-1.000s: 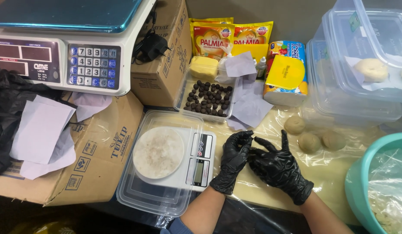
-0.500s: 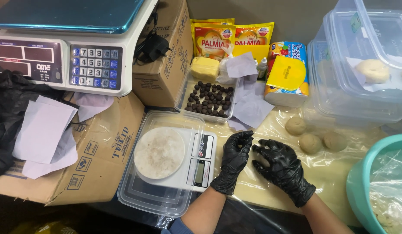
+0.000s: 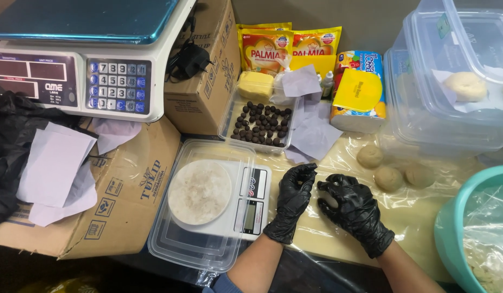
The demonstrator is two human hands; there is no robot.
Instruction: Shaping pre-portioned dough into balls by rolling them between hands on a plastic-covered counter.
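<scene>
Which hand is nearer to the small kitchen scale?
Left. The left hand is right beside the kitchen scale's right edge; the right hand is farther right, beyond the left one.

Even, moderately bright overhead lighting; shadows soft and short. Glare on the black gloves [image 3: 349, 209] and plastic sheet [image 3: 419, 217]. Focus sharp centrally; mild wide-angle distortion at frame edges.

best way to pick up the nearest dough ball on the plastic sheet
Take the dough ball from above, fingers closing on its left and right sides. It sits round and low, apart from its neighbours, and the right hand is just beside it on the left.
</scene>
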